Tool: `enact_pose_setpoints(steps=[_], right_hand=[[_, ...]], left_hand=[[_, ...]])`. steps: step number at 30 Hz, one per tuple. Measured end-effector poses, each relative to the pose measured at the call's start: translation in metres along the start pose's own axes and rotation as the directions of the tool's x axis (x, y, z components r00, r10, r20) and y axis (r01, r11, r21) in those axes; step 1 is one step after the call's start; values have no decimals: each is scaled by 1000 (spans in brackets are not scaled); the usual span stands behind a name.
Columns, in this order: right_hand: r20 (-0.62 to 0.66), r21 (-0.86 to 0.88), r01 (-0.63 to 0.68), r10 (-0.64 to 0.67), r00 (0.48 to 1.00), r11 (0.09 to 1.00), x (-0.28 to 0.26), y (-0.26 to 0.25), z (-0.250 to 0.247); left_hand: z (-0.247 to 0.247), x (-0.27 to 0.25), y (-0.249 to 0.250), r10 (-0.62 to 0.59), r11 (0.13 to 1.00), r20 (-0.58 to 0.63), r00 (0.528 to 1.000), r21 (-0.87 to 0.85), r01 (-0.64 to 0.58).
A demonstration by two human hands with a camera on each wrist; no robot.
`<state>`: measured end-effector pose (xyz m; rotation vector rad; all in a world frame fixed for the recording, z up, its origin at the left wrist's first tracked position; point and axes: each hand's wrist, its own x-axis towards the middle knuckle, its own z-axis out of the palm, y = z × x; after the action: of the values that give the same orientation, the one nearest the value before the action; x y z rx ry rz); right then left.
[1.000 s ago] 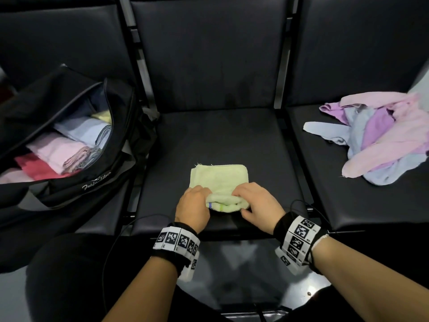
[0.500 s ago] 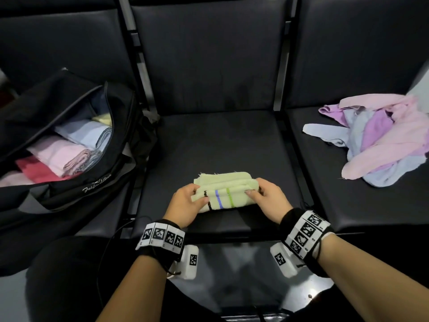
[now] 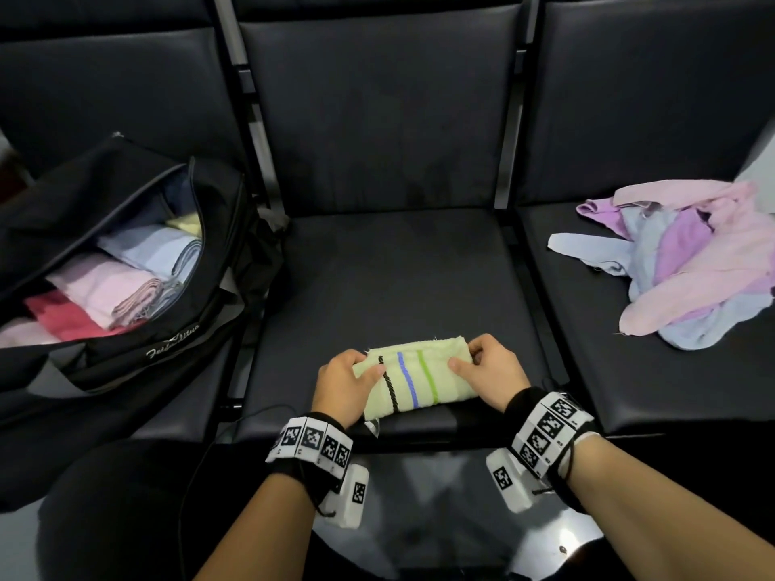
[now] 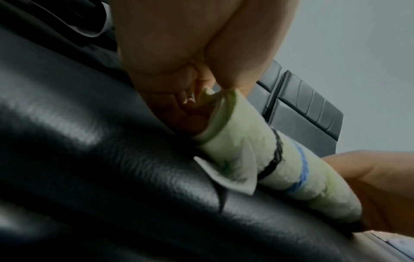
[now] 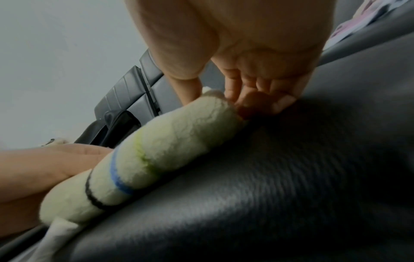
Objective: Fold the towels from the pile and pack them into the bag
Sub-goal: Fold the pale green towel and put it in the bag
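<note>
On the black padded middle seat (image 3: pixel 398 278), the left hand (image 3: pixel 341 385) and right hand (image 3: pixel 488 371) are each pinching an end of the folded pale-yellow striped towel (image 3: pixel 413 381).

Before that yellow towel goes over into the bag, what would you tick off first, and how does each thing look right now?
1. Yellow towel folded compact: ok, stripes on top.
2. Left hand holds its end: ok, thumb on top.
3. Right hand holds the other end: ok.
4. Loose label at the towel's near left corner tucked in: not ok, it sticks out.
5. Bag open: ok.
6. Room left inside the bag: cannot tell; folded towels already fill the visible part.
</note>
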<state>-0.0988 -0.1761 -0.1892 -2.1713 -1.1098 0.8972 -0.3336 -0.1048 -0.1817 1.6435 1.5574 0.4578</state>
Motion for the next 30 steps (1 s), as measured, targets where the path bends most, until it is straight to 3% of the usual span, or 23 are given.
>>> enact_pose_setpoints(steps=[6, 10, 14, 18, 21, 23, 25, 30], right_hand=[[132, -44, -36, 42, 990, 998, 10, -4, -1], [159, 146, -73, 49, 986, 987, 9, -7, -5], [88, 254, 124, -150, 985, 959, 3, -42, -22], [150, 112, 437, -450, 880, 892, -8, -114, -38], [278, -11, 610, -584, 763, 792, -22, -169, -41], [346, -38, 670, -619, 705, 742, -28, -201, -38], [382, -21, 698, -639, 667, 716, -30, -229, -32], [360, 149, 686, -685, 633, 712, -17, -288, 9]], left_hand=[[1, 3, -5, -20, 999, 14, 1000, -47, 20], [-3, 0, -3, -22, 999, 82, 996, -23, 24], [-15, -3, 10, 56, 998, 86, 995, -17, -55], [-44, -6, 41, 260, 960, 181, 949, -150, -235], [-67, -9, 55, 357, 881, 239, 903, -408, -240], [-85, -12, 57, 378, 831, 211, 901, -507, -229], [-107, -12, 57, 365, 834, 149, 919, -492, -251], [-169, -6, 37, 375, 805, 27, 927, -505, -311]])
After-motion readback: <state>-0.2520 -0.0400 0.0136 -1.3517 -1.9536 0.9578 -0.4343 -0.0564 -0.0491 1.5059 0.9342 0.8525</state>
